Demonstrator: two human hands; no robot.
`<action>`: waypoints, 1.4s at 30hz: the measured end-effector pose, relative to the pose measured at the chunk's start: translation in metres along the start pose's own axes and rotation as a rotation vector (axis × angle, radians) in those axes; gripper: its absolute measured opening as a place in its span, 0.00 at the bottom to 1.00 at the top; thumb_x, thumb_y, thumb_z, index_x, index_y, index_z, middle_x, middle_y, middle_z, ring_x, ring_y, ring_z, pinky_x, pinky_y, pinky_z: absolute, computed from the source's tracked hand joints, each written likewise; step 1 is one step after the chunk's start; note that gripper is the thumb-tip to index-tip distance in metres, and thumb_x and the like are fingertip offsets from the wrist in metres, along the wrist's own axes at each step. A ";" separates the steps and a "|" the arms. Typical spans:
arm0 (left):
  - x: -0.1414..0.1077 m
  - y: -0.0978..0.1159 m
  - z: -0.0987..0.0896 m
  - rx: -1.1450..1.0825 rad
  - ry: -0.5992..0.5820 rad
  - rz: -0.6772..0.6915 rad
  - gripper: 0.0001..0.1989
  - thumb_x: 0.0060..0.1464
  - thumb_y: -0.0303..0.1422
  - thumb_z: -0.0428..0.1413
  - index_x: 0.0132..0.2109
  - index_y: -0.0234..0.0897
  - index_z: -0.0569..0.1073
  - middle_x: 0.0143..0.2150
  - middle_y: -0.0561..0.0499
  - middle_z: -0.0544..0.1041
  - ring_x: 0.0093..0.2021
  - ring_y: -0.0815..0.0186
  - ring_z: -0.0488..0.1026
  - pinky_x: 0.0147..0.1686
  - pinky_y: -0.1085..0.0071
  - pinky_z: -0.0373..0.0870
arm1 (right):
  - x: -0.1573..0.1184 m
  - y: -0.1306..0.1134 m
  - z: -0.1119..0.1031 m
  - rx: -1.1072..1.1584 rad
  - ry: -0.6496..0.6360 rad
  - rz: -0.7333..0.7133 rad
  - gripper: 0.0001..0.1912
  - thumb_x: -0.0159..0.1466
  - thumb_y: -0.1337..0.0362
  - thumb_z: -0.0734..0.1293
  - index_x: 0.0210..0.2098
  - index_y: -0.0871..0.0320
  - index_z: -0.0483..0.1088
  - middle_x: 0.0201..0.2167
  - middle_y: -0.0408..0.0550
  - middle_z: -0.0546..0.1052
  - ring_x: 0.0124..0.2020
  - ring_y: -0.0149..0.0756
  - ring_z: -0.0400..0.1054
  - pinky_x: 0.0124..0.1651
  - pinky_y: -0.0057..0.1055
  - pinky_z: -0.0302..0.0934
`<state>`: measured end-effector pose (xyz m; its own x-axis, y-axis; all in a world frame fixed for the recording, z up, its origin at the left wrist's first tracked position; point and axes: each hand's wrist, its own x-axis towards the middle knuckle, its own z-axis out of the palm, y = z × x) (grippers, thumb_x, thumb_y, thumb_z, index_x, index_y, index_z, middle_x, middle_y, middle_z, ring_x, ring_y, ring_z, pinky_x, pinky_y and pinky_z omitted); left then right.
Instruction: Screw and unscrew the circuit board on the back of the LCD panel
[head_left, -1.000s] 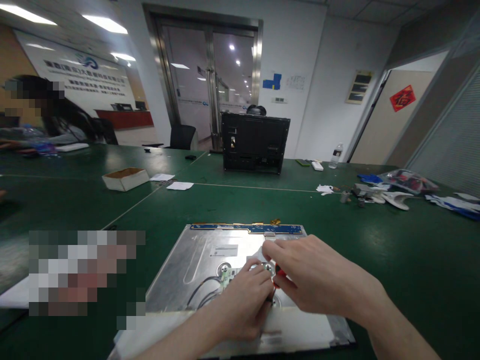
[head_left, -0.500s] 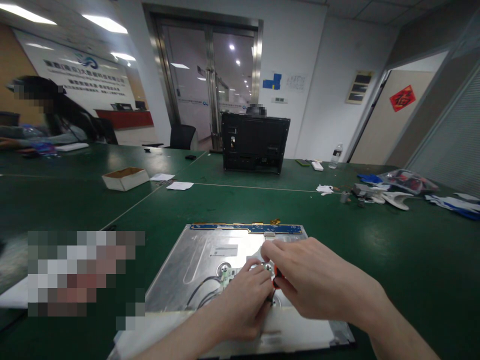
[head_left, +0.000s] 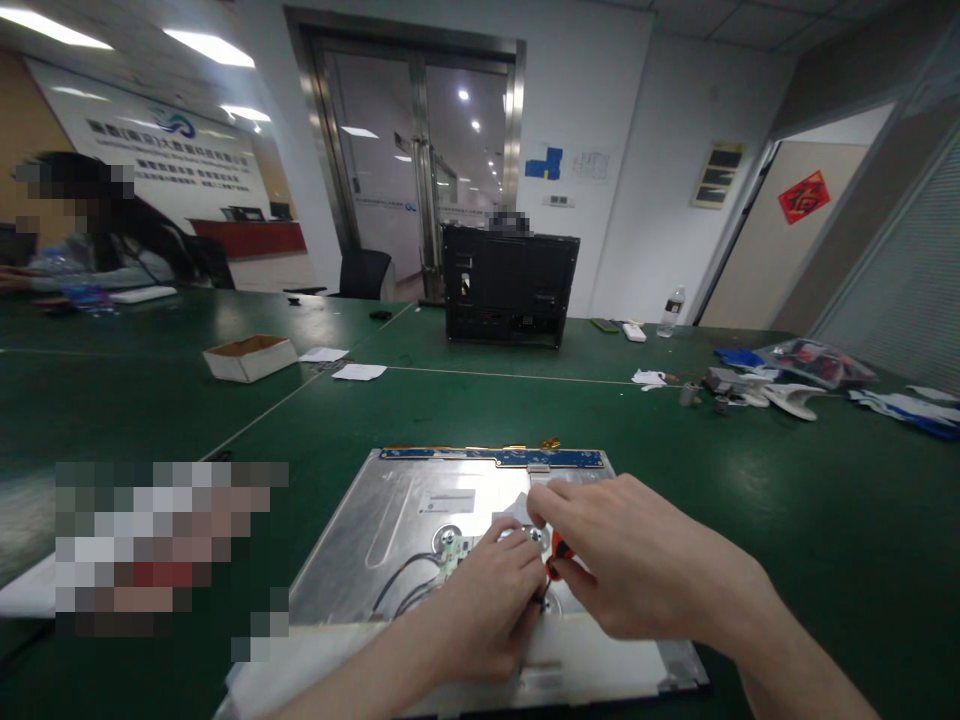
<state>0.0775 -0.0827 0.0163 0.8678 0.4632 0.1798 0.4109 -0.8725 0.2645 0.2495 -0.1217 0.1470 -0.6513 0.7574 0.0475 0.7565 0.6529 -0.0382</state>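
Observation:
A metal-backed display panel [head_left: 352, 540] lies flat on the green table, with a blue circuit strip [head_left: 457, 456] along its far edge. My right hand [head_left: 626, 555] is closed on a red and black tool [head_left: 559, 548] that looks like a screwdriver, angled down toward the panel. Just left of it, my left hand [head_left: 499, 585] rests over a small green circuit board [head_left: 456, 552], fingers curled together near the tool's lower end. What those fingers grip is hidden. Black cables [head_left: 401, 583] run from the board's left side.
Beyond the panel stands a black monitor back [head_left: 512, 285]. An open box [head_left: 251, 357] and papers [head_left: 360, 372] lie left of it. At right are a bottle [head_left: 672, 311], metal parts and a plastic bag [head_left: 817, 362]. A person [head_left: 127, 230] sits at far left.
My right hand has shifted very slightly to the right, and more of the red handle shows. My left hand looks unmoved.

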 end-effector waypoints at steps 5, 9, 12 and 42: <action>0.000 0.000 0.000 -0.002 0.008 -0.001 0.10 0.49 0.28 0.53 0.41 0.39 0.69 0.42 0.47 0.74 0.47 0.56 0.68 0.57 0.55 0.53 | 0.003 0.001 0.002 -0.013 -0.013 0.057 0.08 0.60 0.67 0.62 0.40 0.57 0.61 0.33 0.46 0.75 0.29 0.36 0.67 0.24 0.31 0.42; -0.001 0.000 0.000 -0.012 0.016 0.006 0.09 0.49 0.27 0.53 0.40 0.39 0.69 0.42 0.47 0.74 0.46 0.57 0.69 0.57 0.55 0.53 | 0.005 0.002 0.003 -0.025 -0.001 0.102 0.06 0.62 0.65 0.62 0.39 0.56 0.62 0.31 0.45 0.76 0.28 0.37 0.68 0.23 0.32 0.40; -0.001 -0.001 0.001 -0.014 0.021 0.001 0.09 0.49 0.27 0.53 0.40 0.39 0.69 0.42 0.47 0.74 0.46 0.56 0.69 0.57 0.55 0.53 | 0.004 0.002 0.002 -0.019 -0.001 0.087 0.05 0.61 0.65 0.62 0.38 0.56 0.62 0.32 0.45 0.76 0.29 0.37 0.68 0.24 0.32 0.42; 0.000 0.000 0.000 0.005 0.009 -0.008 0.10 0.50 0.28 0.53 0.41 0.39 0.69 0.42 0.47 0.74 0.47 0.56 0.68 0.54 0.57 0.56 | 0.002 0.001 0.001 -0.026 -0.020 -0.001 0.08 0.59 0.69 0.62 0.38 0.57 0.61 0.34 0.46 0.73 0.29 0.34 0.64 0.24 0.32 0.44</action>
<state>0.0777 -0.0833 0.0160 0.8620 0.4715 0.1862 0.4191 -0.8695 0.2615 0.2489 -0.1191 0.1464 -0.6527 0.7571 0.0274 0.7571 0.6532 -0.0126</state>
